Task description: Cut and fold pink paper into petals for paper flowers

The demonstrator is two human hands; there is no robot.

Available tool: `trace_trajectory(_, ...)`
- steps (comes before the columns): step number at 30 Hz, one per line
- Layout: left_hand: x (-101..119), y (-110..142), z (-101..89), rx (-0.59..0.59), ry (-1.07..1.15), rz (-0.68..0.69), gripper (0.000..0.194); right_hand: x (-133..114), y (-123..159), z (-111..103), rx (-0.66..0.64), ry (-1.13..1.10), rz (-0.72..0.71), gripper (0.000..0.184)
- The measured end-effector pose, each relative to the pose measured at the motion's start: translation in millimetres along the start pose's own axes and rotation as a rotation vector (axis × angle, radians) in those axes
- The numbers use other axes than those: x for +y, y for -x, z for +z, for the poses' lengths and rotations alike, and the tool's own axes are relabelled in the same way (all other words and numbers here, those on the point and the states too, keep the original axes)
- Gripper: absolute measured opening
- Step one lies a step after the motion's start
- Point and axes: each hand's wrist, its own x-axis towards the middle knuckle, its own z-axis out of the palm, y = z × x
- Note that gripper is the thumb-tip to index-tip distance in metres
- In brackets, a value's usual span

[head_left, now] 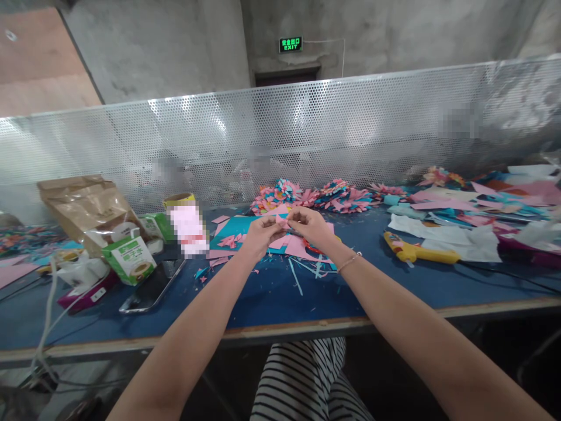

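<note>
Between my two hands, over the middle of the table, is a small piece of pink paper (281,220). My left hand (262,235) pinches its left side, and the fingers of my right hand (309,225) close on its right side. Beneath them lie pink sheets and a blue sheet of paper (239,225). Small pink cut pieces (232,240) rest on the blue sheet, left of my left hand. Red-handled scissors (312,248) show partly under my right hand. Thin light-blue paper strips (295,277) are scattered nearer the table's front edge.
Behind my hands sit pink and blue paper flower clusters (342,196) before a perforated metal screen (280,131). A yellow glue gun (418,251) lies at right by white tissues (460,240). At left are a phone (152,286), a green-white drink carton (129,260) and a brown paper bag (94,213).
</note>
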Motion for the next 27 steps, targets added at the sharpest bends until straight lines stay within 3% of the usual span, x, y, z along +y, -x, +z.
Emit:
trace_trajectory(21,-4.2,-2.8,-1.2,0.004,0.109,-0.018,0.016,-5.2,1.3,0.9,-0.035,0.031,-0.046,0.006)
trace_trajectory(27,-2.2,-1.8,0.1,0.053,0.107,-0.006,0.012,-6.6,2.1,1.4,-0.04,0.022,-0.053,0.007)
